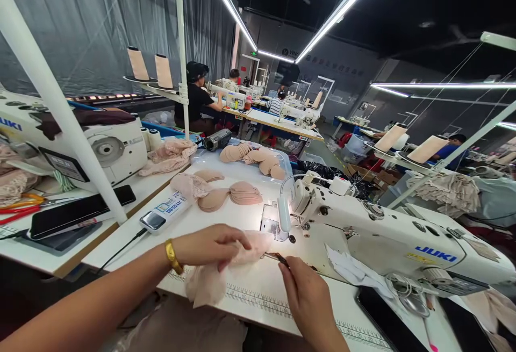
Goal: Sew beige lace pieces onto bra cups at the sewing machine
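My left hand (213, 247), with a gold band at the wrist, bends its fingers over a piece of sheer pale pink fabric (252, 247) and grips it. One end of the fabric lies by the sewing machine's needle area; the other hangs over the table's front edge. My right hand (310, 293) is closed on a slim metal tool with a dark handle (282, 259), too small to name exactly. Its tip touches or nearly touches the fabric's right edge. Beyond my hands lie stacked beige moulded cups (245, 193) and a lace piece (189, 184).
A white JUKI sewing machine (382, 234) stands at right, its lamp lit. Behind is a clear plastic tray (284, 161) holding more cups. A white device with a cable (155, 220) sits left. A black phone (387, 320) lies at front right. Co-workers sit at machines farther back.
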The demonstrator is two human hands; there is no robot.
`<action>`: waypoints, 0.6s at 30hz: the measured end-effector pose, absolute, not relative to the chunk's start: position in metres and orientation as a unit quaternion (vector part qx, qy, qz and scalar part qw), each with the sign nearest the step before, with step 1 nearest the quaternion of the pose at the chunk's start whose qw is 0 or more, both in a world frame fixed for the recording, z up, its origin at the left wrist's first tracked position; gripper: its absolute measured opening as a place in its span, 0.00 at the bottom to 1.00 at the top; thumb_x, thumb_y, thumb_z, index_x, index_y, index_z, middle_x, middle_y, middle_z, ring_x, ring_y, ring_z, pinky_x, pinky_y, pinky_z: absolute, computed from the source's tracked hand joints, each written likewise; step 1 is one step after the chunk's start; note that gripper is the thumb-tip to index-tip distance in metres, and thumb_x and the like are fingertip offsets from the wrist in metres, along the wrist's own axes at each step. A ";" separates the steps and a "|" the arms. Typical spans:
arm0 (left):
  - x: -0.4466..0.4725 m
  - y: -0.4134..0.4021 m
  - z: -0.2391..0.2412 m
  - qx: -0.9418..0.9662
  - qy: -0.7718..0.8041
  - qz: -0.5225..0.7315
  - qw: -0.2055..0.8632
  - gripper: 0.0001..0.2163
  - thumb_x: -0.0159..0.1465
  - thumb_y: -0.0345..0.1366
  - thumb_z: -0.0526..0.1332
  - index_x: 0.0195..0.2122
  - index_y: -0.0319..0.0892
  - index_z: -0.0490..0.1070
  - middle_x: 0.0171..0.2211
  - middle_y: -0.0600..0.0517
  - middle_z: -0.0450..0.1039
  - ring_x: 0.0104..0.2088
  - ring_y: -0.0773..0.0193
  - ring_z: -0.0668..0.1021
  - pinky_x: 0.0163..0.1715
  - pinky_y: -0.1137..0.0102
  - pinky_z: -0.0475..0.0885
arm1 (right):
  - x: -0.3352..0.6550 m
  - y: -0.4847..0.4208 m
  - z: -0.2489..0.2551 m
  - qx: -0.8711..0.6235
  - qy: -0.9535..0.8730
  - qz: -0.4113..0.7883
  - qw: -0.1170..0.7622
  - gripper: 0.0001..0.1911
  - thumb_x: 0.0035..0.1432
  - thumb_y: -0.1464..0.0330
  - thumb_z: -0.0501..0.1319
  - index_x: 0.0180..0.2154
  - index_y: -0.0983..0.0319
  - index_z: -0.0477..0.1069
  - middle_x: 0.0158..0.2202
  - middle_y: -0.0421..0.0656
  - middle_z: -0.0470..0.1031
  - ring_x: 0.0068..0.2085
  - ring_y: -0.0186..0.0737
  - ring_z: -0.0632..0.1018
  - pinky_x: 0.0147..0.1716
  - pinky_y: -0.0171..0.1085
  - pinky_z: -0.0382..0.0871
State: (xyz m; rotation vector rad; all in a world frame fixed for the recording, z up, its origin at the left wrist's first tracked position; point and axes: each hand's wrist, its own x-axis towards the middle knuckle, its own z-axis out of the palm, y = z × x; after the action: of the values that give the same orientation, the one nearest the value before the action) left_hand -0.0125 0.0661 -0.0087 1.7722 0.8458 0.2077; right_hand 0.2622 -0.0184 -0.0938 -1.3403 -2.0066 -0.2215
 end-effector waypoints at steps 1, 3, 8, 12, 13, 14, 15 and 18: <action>-0.028 0.071 0.002 0.773 0.429 0.139 0.447 0.18 0.66 0.45 0.56 0.53 0.43 0.74 0.27 0.52 0.76 0.30 0.57 0.78 0.31 0.68 0.69 | 0.280 -0.021 -0.101 -0.548 -0.760 -0.090 0.339 0.15 0.76 0.61 0.48 0.41 0.59 0.69 0.29 0.41 0.75 0.27 0.39 0.76 0.27 0.35 0.63; -0.057 0.078 0.017 0.768 0.526 0.264 0.252 0.19 0.68 0.45 0.54 0.56 0.44 0.72 0.39 0.48 0.79 0.43 0.52 0.79 0.41 0.64 0.72 | 0.317 -0.025 -0.115 -0.603 -0.727 -0.125 0.303 0.20 0.75 0.54 0.47 0.43 0.59 0.70 0.29 0.44 0.77 0.25 0.42 0.77 0.24 0.37 0.61; -0.059 0.084 -0.013 0.793 0.513 0.310 0.106 0.21 0.69 0.50 0.55 0.57 0.45 0.71 0.57 0.46 0.73 0.58 0.47 0.71 0.59 0.56 0.66 | 0.349 -0.021 -0.128 -0.617 -0.721 -0.177 0.259 0.22 0.72 0.51 0.49 0.51 0.56 0.75 0.50 0.52 0.79 0.49 0.60 0.77 0.44 0.54 0.70; -0.005 0.094 -0.069 0.807 0.501 0.233 0.206 0.22 0.61 0.46 0.65 0.53 0.41 0.73 0.56 0.40 0.72 0.58 0.40 0.70 0.61 0.52 0.61 | 0.299 -0.005 -0.118 -0.535 -0.772 -0.024 0.343 0.14 0.73 0.62 0.53 0.53 0.57 0.72 0.50 0.50 0.77 0.51 0.51 0.77 0.51 0.50 0.73; 0.006 0.098 -0.078 0.808 0.499 0.229 0.213 0.18 0.60 0.43 0.65 0.49 0.41 0.74 0.53 0.39 0.73 0.56 0.40 0.71 0.59 0.53 0.63 | 0.285 -0.001 -0.116 -0.515 -0.780 0.003 0.354 0.12 0.73 0.64 0.53 0.53 0.57 0.71 0.50 0.49 0.77 0.51 0.49 0.77 0.51 0.48 0.73; 0.015 0.102 -0.083 0.809 0.494 0.227 0.222 0.12 0.60 0.40 0.63 0.43 0.41 0.75 0.49 0.40 0.75 0.53 0.41 0.72 0.56 0.54 0.64 | 0.272 0.004 -0.115 -0.499 -0.786 0.022 0.363 0.12 0.73 0.65 0.54 0.53 0.56 0.71 0.50 0.48 0.77 0.52 0.48 0.77 0.51 0.47 0.74; 0.021 0.104 -0.085 0.812 0.484 0.226 0.233 0.08 0.61 0.37 0.60 0.38 0.41 0.74 0.44 0.42 0.75 0.48 0.45 0.74 0.52 0.56 0.66 | 0.262 0.009 -0.114 -0.489 -0.789 0.031 0.372 0.12 0.73 0.66 0.54 0.55 0.56 0.70 0.51 0.48 0.77 0.52 0.47 0.77 0.52 0.46 0.74; 0.023 0.098 -0.077 0.825 0.440 0.218 0.280 0.08 0.65 0.37 0.54 0.35 0.42 0.70 0.33 0.50 0.74 0.37 0.56 0.74 0.40 0.65 0.67 | 0.242 0.023 -0.111 -0.476 -0.783 0.040 0.398 0.19 0.72 0.67 0.54 0.63 0.57 0.63 0.59 0.49 0.72 0.59 0.48 0.73 0.55 0.47 0.72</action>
State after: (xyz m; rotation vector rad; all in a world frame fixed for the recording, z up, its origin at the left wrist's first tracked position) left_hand 0.0228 0.0983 -0.0771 2.2127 1.1787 0.5836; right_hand 0.2425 0.0227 -0.1114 -1.2064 -1.9829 0.1008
